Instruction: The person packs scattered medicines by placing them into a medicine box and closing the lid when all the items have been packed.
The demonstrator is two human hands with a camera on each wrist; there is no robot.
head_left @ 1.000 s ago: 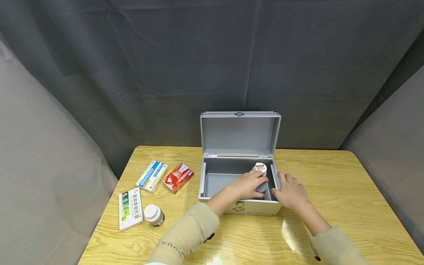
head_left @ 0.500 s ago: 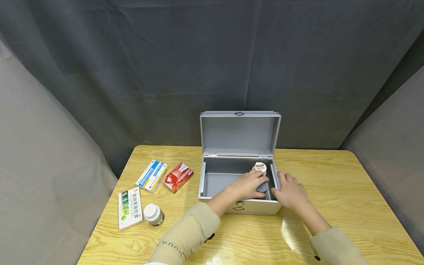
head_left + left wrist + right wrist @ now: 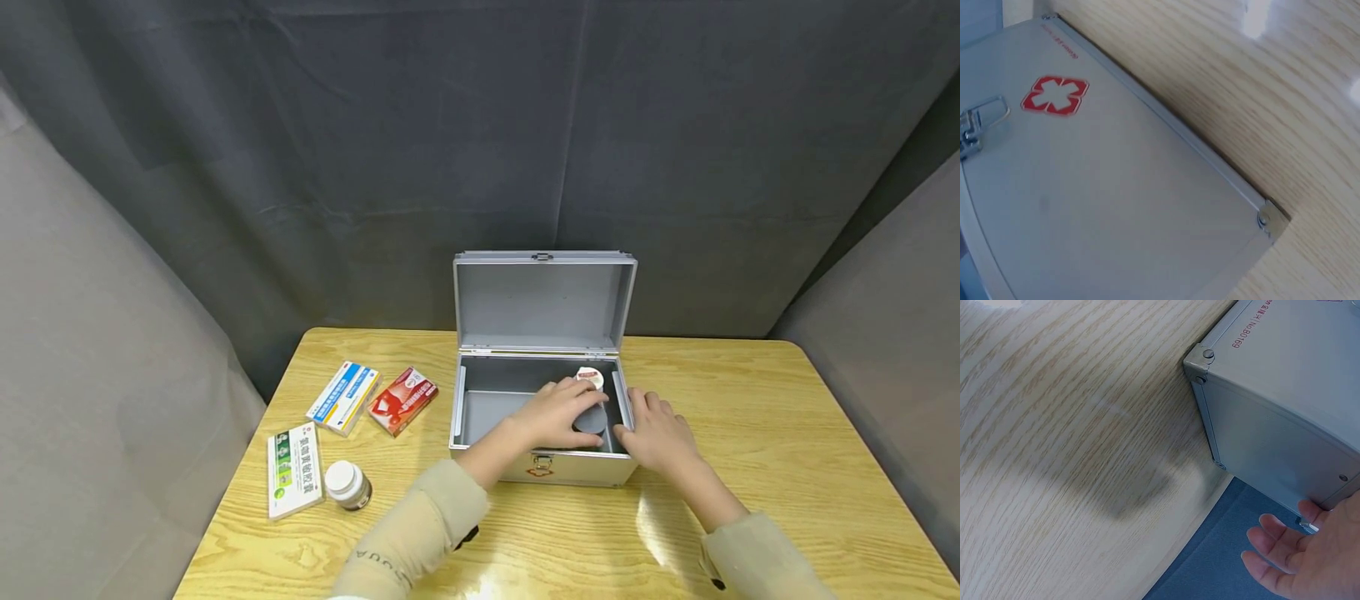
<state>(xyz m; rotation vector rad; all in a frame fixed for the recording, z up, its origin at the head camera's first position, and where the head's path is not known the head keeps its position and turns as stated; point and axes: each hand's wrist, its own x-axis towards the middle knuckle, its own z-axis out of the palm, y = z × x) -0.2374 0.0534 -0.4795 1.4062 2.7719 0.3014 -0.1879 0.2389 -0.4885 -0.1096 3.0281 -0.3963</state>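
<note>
An aluminium first-aid box (image 3: 573,469) stands with its lid (image 3: 546,308) raised. Inside its right end are a bottle with a white, labelled top (image 3: 590,377) and a round container with a grey lid (image 3: 590,420). My left hand (image 3: 553,414) reaches over the front wall, its thumb and fingers spread wide on either side of the grey lid. My right hand (image 3: 660,433) holds the box's right rim, thumb over the inner side and fingers outside. In the right wrist view, its fingers (image 3: 1275,540) are beside the end wall, one touching it. The left wrist view shows only the box front and table.
On the table's left lie a blue-and-white medicine box (image 3: 345,398), a red medicine box (image 3: 403,402) and a green-and-white medicine box (image 3: 295,471). A white-capped bottle (image 3: 348,485) stands near them. A dark curtain (image 3: 375,167) hangs behind the table.
My left hand has shifted slightly back and left with its fingers spreading, so more of the grey lid shows. The right hand has stayed at the rim.
</note>
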